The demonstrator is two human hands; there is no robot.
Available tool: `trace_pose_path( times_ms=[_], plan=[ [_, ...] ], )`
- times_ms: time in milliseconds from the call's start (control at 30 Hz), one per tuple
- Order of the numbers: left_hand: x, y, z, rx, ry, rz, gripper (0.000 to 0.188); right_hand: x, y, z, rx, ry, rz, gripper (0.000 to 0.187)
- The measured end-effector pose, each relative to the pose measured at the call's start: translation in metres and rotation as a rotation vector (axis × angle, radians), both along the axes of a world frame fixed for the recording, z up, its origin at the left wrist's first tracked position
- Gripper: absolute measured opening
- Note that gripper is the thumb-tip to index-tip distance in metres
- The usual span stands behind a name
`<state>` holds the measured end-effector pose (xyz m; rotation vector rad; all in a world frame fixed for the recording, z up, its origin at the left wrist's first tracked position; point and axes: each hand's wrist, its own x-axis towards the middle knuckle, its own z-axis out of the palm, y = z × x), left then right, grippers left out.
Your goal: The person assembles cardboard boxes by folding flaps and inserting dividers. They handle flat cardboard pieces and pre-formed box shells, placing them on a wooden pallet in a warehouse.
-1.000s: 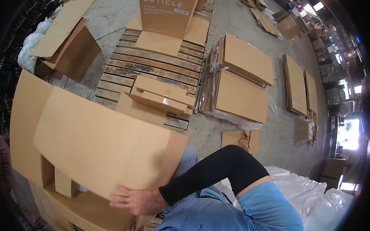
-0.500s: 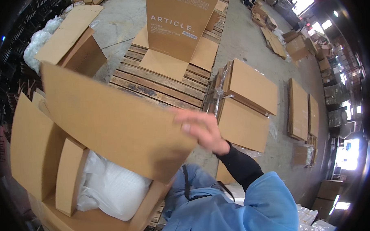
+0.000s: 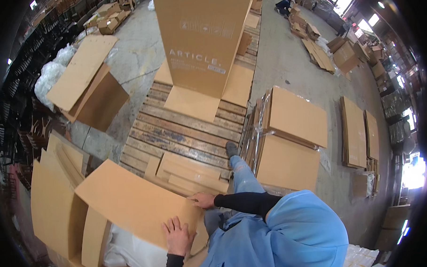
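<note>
At the lower left stands an open cardboard box [image 3: 56, 212], its large brown flap [image 3: 131, 195] slanting over part of the opening. My left hand [image 3: 178, 237] lies on the flap's near right corner, fingers spread. At the far right corner, the fingers of my right hand [image 3: 203, 200] are bent over the flap's edge. Inside the box, a bundle in white wrapping [image 3: 135, 251] shows beside an upright cardboard insert [image 3: 94, 239]. The flap hides the rest of the contents.
Beyond the box, a wooden pallet [image 3: 176, 135] carries a tall closed carton [image 3: 203, 35] and folded cardboard pieces [image 3: 191, 174]. Flat cardboard stacks [image 3: 289, 161] stand to my right. Another open carton [image 3: 102, 102] and clear plastic wrap [image 3: 49, 80] are at far left. My foot [image 3: 231, 149] is on the pallet.
The flap has come down and toward me, and my right hand has moved left and lower with it. My left hand has come into view on the flap. My view has shifted.
</note>
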<state>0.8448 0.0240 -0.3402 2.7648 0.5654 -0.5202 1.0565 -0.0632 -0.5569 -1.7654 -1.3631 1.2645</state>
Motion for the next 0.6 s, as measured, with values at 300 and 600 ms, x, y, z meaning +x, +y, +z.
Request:
trace_pose_path(
  times_ms=[300,600],
  plan=[
    [0.059,0.019,-0.009,0.030,0.579,-0.048,0.059,0.341,-0.044,-0.045,0.005,-0.136,-0.753,0.043],
    [0.197,0.172,0.021,0.215,0.647,0.362,0.058,0.492,-0.438,0.008,-0.260,0.229,-1.917,0.022]
  ],
)
